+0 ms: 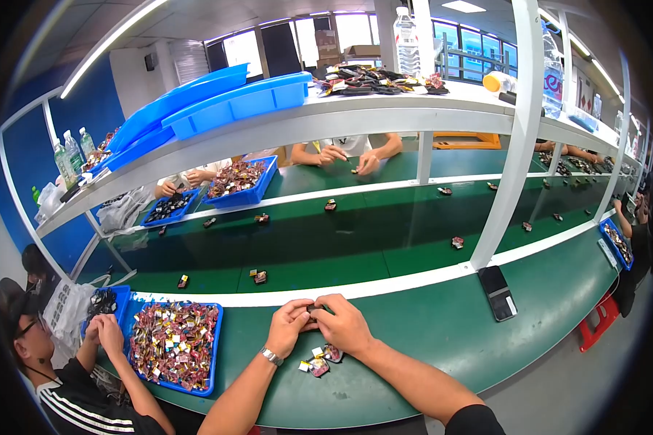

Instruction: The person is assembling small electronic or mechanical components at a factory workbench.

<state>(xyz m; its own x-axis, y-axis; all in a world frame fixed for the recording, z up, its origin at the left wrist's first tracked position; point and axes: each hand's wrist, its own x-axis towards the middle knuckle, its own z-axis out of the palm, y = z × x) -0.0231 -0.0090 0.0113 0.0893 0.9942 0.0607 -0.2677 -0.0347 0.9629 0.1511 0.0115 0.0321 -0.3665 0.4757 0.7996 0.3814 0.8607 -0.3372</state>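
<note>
My left hand (pixel 289 330), with a metal watch on its wrist, and my right hand (pixel 343 325) meet over the green bench (pixel 413 362). The fingers of both are closed around a small dark electronic part (pixel 312 310), mostly hidden between the fingertips. Just below the hands lies a small heap of electronic parts (pixel 318 365), reddish and black with white and yellow patches. To the left, a blue tray (pixel 216 341) is heaped with similar small parts.
Beyond a white rail, a green conveyor belt (pixel 355 254) carries scattered parts. A white upright post (pixel 508 159) rises ahead right, near a dark phone-like slab (pixel 497 292). Overhead runs a shelf (pixel 326 123) with blue trays and bottles. Co-workers sit at left and opposite.
</note>
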